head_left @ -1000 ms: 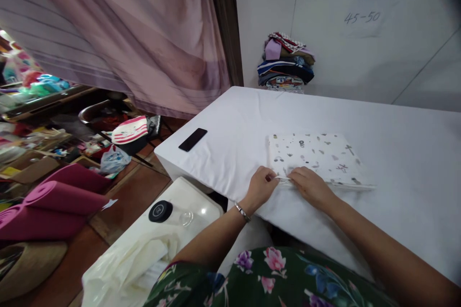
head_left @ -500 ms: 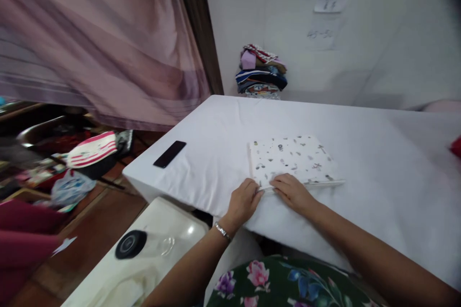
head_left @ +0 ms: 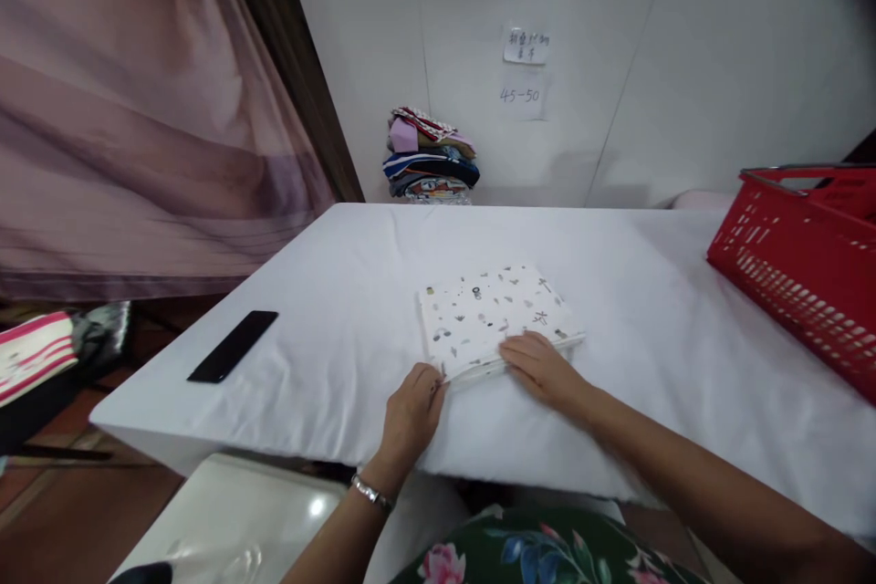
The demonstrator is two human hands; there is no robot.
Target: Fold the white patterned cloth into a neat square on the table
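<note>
A folded white cloth with small grey printed figures lies flat on the white-covered table. My left hand pinches its near left corner between thumb and fingers; a bracelet sits on that wrist. Along the near folded edge, right of the middle, rests my right hand, its fingers bent together over the cloth's border. The right thumb is mostly hidden beneath the fingers. Layers of the fold show as a thin strip between the two hands.
A red plastic basket stands at the table's right. A black phone lies near the left edge. Folded clothes are stacked beyond the far edge. A white stool-like surface stands low at the front left.
The view has swung right, bringing the red basket in. My hands have moved apart along the cloth's near edge, the left to its corner, the right farther along.
</note>
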